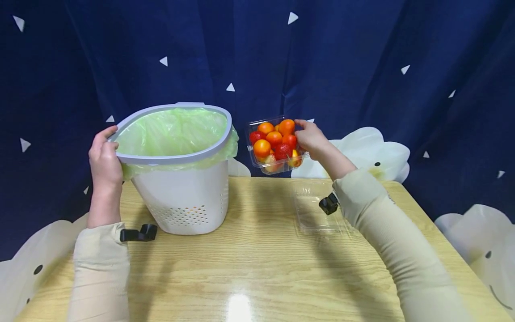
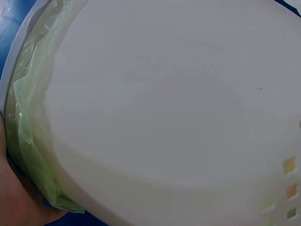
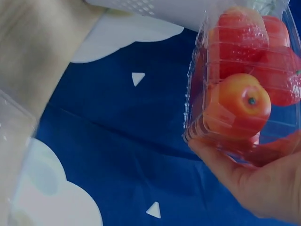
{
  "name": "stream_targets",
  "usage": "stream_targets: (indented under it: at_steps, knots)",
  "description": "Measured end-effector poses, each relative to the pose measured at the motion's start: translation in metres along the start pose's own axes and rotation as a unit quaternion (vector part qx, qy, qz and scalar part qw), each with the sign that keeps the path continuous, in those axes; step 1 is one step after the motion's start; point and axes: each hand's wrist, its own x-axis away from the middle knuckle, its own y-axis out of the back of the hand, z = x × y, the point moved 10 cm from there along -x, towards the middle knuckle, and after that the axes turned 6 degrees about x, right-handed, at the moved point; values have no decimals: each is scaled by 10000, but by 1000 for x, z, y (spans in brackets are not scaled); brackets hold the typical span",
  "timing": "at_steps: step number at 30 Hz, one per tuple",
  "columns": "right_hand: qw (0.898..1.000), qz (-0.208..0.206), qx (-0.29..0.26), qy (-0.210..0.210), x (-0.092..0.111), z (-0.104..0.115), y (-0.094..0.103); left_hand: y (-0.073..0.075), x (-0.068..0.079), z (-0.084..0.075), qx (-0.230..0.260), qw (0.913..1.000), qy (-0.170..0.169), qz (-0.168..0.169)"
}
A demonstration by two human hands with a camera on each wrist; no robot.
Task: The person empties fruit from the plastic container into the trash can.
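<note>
On the left of the table stands a white bin (image 1: 181, 192) with a grey-blue rim and a pale green plastic liner (image 1: 173, 132) folded over it. My left hand (image 1: 105, 163) grips the bin's rim at its left side, thumb at the edge. My right hand (image 1: 311, 137) holds a clear plastic box (image 1: 284, 166) by its right side, raised above the table's back edge. Inside it lie several oranges (image 1: 262, 148), strawberries (image 1: 283, 151) and red-yellow round fruits (image 3: 240, 106). From the right wrist, fingers show against the box's lower end.
A second clear plastic box (image 1: 311, 214) lies on the wooden table (image 1: 241, 259), below my right forearm. Behind the table hangs a dark blue curtain (image 1: 257, 53) with white triangles and cloud shapes. Coloured patches show through the holes (image 1: 187, 214) low in the bin.
</note>
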Motion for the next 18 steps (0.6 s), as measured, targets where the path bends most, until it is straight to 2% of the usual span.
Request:
stream_targets:
  at_steps: [11, 18]
  knots:
    - [9999, 134, 19, -1, -3, 29, 10, -4, 1, -1, -10, 10000, -4, 81]
    - [9999, 129, -47, 31, -4, 56, 12, -4, 1, 1, 105, 9999, 32, 24]
